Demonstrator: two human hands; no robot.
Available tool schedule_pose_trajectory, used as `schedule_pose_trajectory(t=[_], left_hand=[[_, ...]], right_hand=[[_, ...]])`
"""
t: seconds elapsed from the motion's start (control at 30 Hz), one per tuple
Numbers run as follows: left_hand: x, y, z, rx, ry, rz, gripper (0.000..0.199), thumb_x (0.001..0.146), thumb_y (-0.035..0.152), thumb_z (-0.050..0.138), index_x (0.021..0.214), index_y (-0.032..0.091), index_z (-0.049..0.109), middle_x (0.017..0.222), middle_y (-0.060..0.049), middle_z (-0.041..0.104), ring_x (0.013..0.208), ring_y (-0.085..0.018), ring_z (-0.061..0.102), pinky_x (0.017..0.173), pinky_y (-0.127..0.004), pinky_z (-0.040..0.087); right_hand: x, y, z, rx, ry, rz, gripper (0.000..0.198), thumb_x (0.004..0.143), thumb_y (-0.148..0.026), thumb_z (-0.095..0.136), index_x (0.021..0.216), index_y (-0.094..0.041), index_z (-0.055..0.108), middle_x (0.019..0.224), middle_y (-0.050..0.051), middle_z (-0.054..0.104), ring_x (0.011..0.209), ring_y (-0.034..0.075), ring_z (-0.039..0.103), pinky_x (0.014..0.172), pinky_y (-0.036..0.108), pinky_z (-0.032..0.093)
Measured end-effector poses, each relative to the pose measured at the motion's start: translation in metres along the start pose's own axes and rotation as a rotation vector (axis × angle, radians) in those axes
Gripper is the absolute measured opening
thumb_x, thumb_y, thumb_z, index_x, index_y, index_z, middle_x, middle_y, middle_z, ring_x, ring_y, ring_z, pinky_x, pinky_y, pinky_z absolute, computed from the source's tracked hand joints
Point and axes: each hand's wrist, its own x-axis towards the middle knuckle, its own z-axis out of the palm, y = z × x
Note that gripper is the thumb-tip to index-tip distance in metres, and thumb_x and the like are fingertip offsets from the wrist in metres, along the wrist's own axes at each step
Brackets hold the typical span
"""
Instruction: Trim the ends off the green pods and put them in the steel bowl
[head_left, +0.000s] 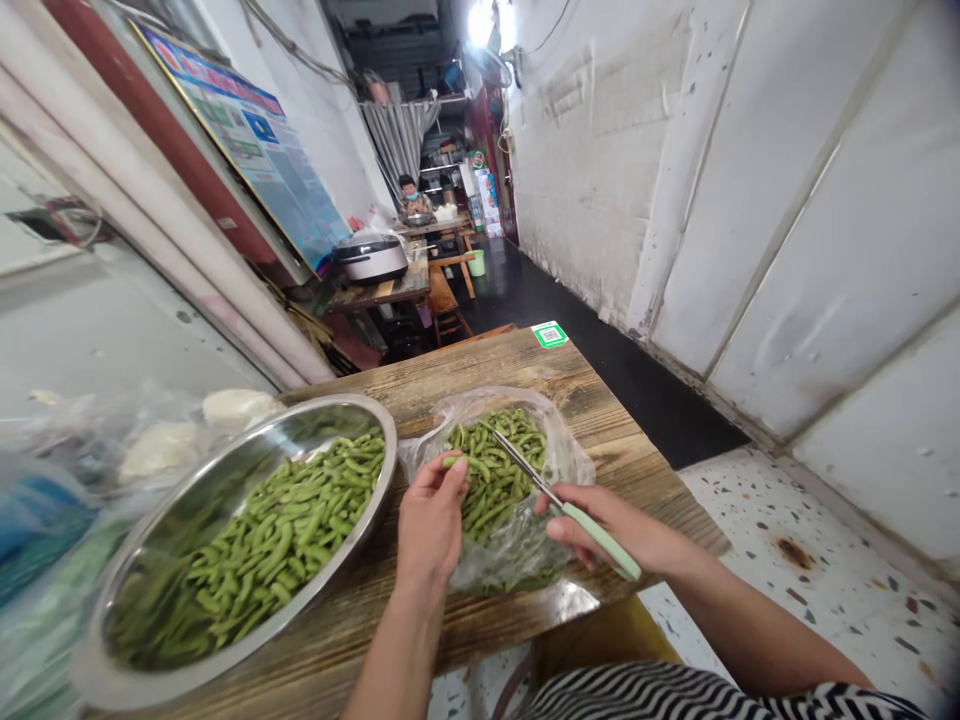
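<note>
Between the thumb and fingers of my left hand [433, 515] is a green edamame pod [466, 464], held above a clear plastic bag [574, 455]. More edamame pods [491, 500] fill that bag, which lies open on the wooden table. My right hand [611, 525] grips scissors [592, 530] with pale green handles; their blades point up and left over the pods, near the left hand. To the left stands a large steel basin [386, 440] holding many loose pods [292, 530].
The wooden table [637, 430] carries a green QR-code card [550, 334] at its far corner. Plastic bags [165, 450] crowd the left side. Farther back, a rice cooker [371, 258] sits on another table, and a person [414, 200] is behind it. A white wall [600, 150] runs along the right.
</note>
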Motion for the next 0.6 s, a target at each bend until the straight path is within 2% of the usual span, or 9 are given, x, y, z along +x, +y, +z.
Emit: schedule_pose_trajectory(t=[0.07,0.17,0.37,0.6], left_hand=[[-0.001,-0.001,0.0,-0.026,0.03,0.005,0.029,0.057,0.027,0.077,0.08,0.016,0.063,0.071,0.004,0.06,0.062,-0.006,0.055,0.058,-0.018,0.042],[-0.005,-0.001,0.002,-0.042,0.04,0.016,0.029,0.06,0.027,0.076,0.081,0.015,0.061,0.073,0.001,0.063,0.07,-0.01,0.06,0.06,-0.02,0.044],[-0.014,-0.008,0.004,0.141,0.046,0.104,0.024,0.065,0.028,0.073,0.079,0.015,0.059,0.07,-0.001,0.065,0.067,-0.012,0.061,0.059,-0.022,0.045],[-0.021,-0.017,0.0,0.359,0.016,0.166,0.024,0.066,0.031,0.072,0.077,0.014,0.06,0.068,-0.001,0.066,0.064,-0.011,0.06,0.063,-0.023,0.048]], right_hand=[[-0.001,0.002,0.006,0.156,-0.067,0.025,0.047,0.082,-0.057,0.049,0.106,-0.016,0.05,0.06,-0.006,0.045,0.046,0.007,0.044,0.044,0.017,0.039],[0.0,0.009,0.014,0.276,-0.125,0.05,0.049,0.081,-0.06,0.049,0.101,-0.015,0.052,0.064,-0.004,0.049,0.044,0.007,0.047,0.042,0.018,0.042],[0.007,0.013,0.022,0.264,-0.047,0.085,0.049,0.079,-0.061,0.05,0.096,-0.015,0.052,0.06,-0.006,0.048,0.038,0.005,0.043,0.036,0.017,0.039],[0.014,0.012,0.021,0.232,0.0,0.098,0.042,0.079,-0.058,0.053,0.088,-0.017,0.051,0.053,-0.008,0.045,0.036,0.004,0.041,0.033,0.014,0.037]])
